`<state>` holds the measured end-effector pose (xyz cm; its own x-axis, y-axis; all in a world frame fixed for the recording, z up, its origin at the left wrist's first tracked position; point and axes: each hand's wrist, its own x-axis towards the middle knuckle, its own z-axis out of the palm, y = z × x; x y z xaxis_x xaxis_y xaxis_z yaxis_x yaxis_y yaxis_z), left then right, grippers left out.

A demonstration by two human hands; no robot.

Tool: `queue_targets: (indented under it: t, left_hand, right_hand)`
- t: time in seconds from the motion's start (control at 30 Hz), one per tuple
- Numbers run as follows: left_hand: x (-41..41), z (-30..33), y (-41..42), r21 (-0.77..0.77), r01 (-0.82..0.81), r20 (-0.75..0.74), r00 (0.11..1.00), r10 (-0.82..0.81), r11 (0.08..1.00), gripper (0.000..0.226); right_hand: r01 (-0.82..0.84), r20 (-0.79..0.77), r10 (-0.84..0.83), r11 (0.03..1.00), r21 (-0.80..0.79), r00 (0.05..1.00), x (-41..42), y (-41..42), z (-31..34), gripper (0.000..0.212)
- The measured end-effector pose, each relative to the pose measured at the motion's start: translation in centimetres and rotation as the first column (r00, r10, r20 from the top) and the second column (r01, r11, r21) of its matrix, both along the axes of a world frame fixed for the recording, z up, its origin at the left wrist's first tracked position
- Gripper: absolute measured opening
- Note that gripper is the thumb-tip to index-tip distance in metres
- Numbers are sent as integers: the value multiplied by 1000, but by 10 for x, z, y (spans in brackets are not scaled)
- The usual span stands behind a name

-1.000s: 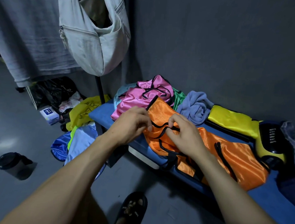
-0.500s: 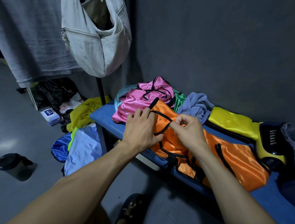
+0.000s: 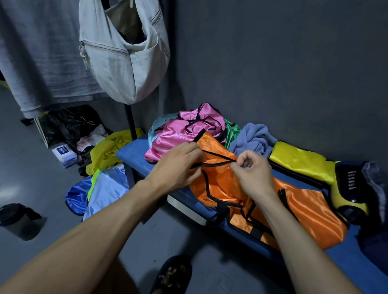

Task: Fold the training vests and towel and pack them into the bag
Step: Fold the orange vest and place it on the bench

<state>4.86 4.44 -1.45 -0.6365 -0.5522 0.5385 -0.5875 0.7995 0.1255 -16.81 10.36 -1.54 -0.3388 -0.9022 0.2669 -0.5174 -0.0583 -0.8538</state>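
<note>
An orange training vest with black trim lies spread across the blue bench. My left hand holds its black-edged strap at the left. My right hand pinches the same black trim a little to the right. Behind them lie a pink vest, a green vest mostly hidden, and a crumpled lavender towel. A folded yellow vest rests at the back right against a yellow and black bag.
A pale canvas bag hangs from a black pole beside grey cloth. On the floor lie blue and yellow vests, a black bag, a small box and a dark cup. My sandalled foot is below.
My left hand has slid onto the vest's strap and closed on it. My right hand has lifted the black trim slightly and moved it up and right.
</note>
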Motion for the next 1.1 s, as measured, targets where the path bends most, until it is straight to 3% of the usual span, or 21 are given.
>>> queue_targets:
  t: [0.13,0.3,0.43,0.63,0.77,0.87,1.0,1.1]
  left_hand:
    - [14,-2,-6,133,96,-64,994,-88,986,11]
    - [23,4,-9,462,145,-294,956,-3,875,10]
    - [26,10,-12,553,181,-340,940,22,813,20]
    - [19,15,-13,522,66,-202,978,48,850,29]
    - [12,16,-12,504,65,-178,984,30,861,24]
    - [7,18,-16,473,91,-183,983,-3,876,18]
    - [-3,20,-17,420,118,-205,978,-33,900,18]
    - [-8,23,-15,343,77,-211,978,-4,936,17]
  right_hand:
    - [-49,-50,51,998,37,997,-9,0,-4,18]
    - [-165,-96,167,986,25,981,-16,5,-2,22]
    - [-231,-54,236,969,86,970,-23,5,0,21]
    - [-234,-23,243,953,192,970,-27,3,0,3]
    - [-240,38,243,898,370,969,-27,2,4,7]
    - [-276,-8,303,876,396,953,-14,0,10,23]
    - [-397,18,405,887,236,914,8,-5,22,58]
    - [-497,67,501,817,293,863,14,-10,31,74]
